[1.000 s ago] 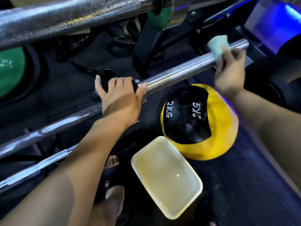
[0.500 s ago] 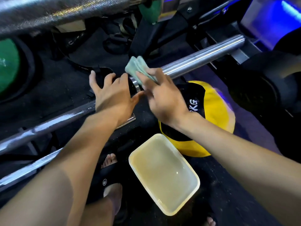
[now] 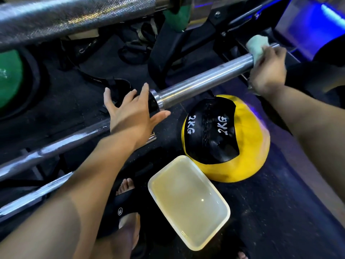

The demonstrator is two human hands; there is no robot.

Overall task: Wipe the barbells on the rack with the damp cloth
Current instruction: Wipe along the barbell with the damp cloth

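Observation:
A steel barbell (image 3: 201,82) runs from lower left to upper right across the middle of the view. My right hand (image 3: 267,71) holds a pale green damp cloth (image 3: 257,46) wrapped over the far end of the barbell's thick sleeve. My left hand (image 3: 130,113) hovers with spread fingers just beside the sleeve's collar, over the thin shaft, and grips nothing. A second, knurled barbell (image 3: 74,17) crosses the top of the view. A third bar (image 3: 33,197) lies lower at the left.
A yellow and black 2KG medicine ball (image 3: 248,139) sits on the dark floor under the sleeve. A white tray of water (image 3: 188,202) lies in front of it, next to my sandalled feet (image 3: 125,208). Green weight plates (image 3: 8,77) stand at the left.
My right hand has slid the cloth from the collar out along the sleeve to its far end. My left hand has let go of the bar and opened its fingers.

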